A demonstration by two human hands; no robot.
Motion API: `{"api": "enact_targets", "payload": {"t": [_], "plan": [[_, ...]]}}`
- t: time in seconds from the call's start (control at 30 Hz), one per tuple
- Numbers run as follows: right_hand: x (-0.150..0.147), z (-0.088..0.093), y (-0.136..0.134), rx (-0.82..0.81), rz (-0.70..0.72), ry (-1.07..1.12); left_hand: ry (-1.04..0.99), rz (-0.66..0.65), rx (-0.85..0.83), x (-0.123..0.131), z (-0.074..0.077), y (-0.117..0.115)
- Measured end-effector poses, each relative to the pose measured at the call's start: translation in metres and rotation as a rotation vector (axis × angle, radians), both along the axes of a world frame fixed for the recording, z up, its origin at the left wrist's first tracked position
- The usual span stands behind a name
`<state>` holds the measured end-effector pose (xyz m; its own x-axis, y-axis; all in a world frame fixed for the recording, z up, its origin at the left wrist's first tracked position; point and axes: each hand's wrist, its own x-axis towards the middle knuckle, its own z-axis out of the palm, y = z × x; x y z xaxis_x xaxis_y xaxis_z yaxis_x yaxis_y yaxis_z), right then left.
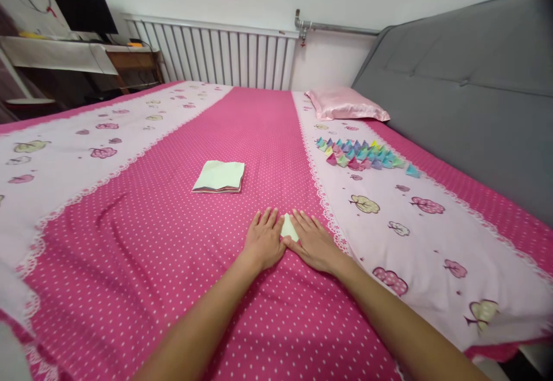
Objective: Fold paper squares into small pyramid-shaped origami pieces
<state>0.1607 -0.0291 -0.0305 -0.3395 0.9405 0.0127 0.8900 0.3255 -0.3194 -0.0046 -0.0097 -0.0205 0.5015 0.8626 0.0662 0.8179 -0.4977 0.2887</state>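
Note:
A pale green piece of folded paper (289,228) lies on the pink dotted bedspread (173,266), partly covered by both hands. My left hand (264,238) rests flat on its left side, fingers stretched forward. From the right, my right hand (313,241) presses flat over the other side, its thumb reaching toward the left hand. Only the middle of the paper shows between them, so its full shape is hidden. Farther off to the left sits a stack of square paper sheets (220,174), pale green on top.
Several small folded paper pieces (356,153) in many colours stand in rows at the right. Behind them lies a pink pillow (345,104) near the grey headboard (458,87). A white radiator (211,52) lines the wall, with a desk and monitor (81,7) at far left.

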Motion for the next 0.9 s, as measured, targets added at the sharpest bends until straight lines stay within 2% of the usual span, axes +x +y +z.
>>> {"api": "enact_targets", "payload": {"t": [0.23, 0.33, 0.47, 0.6, 0.7, 0.9], "plan": [[0.014, 0.008, -0.028, -0.033, -0.005, -0.027, -0.026, 0.027, -0.089, 0.0, 0.019, -0.011], [0.023, 0.015, -0.03, -0.052, 0.013, 0.004, -0.05, 0.003, -0.087, -0.003, 0.025, -0.008], [0.036, 0.035, -0.013, -0.103, 0.014, 0.09, -0.093, -0.068, -0.049, -0.01, 0.026, -0.001], [0.036, 0.049, 0.013, 0.018, -0.064, 0.156, -0.115, -0.079, -0.011, -0.013, 0.025, 0.004], [0.029, 0.047, 0.025, 0.074, 0.019, 0.227, -0.107, -0.074, 0.017, -0.013, 0.025, 0.004], [0.027, 0.032, 0.025, -0.037, 0.113, 0.375, -0.078, -0.039, 0.007, -0.013, 0.025, 0.003]]}}
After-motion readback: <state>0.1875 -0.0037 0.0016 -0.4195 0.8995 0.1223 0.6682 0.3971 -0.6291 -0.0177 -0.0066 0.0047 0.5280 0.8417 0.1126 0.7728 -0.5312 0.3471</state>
